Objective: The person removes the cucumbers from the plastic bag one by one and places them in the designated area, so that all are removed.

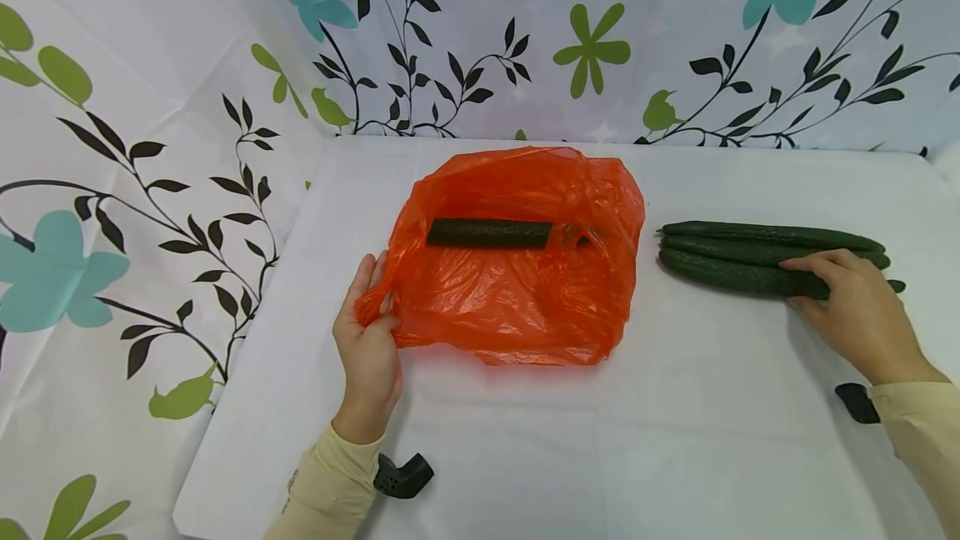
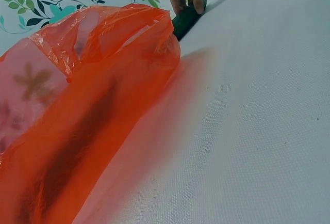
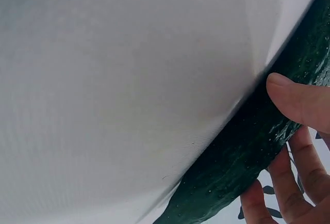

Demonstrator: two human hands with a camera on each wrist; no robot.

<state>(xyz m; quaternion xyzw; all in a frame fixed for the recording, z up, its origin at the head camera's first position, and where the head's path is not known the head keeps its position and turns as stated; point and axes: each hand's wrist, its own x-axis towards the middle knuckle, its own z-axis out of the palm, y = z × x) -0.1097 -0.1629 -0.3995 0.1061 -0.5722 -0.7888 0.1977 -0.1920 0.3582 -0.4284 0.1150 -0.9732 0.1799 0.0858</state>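
The right hand's fingers [image 3: 291, 185] pinch the nearest cucumber [image 1: 727, 273] close to its right end: thumb on the near side, the others across to the far side. Gripping across its width looks like the simplest hold for something long and round that lies flat.

The left hand [image 1: 367, 365] pinches the left edge of the red bag [image 1: 502, 298] between thumb and fingers, probably because such thin film would sag without a hold on it. Inside the bag, one cucumber [image 1: 487, 233] lies level, left to right; crumpled film hides its right part.

To the right of the bag, apart from it, two more cucumbers [image 1: 772, 233] lie just beyond the gripped one, all three side by side and roughly parallel, perhaps so none rolls. Everything rests on the white desk [image 1: 525, 440]. A patterned cloth [image 1: 592, 48] hangs beyond its far edge.
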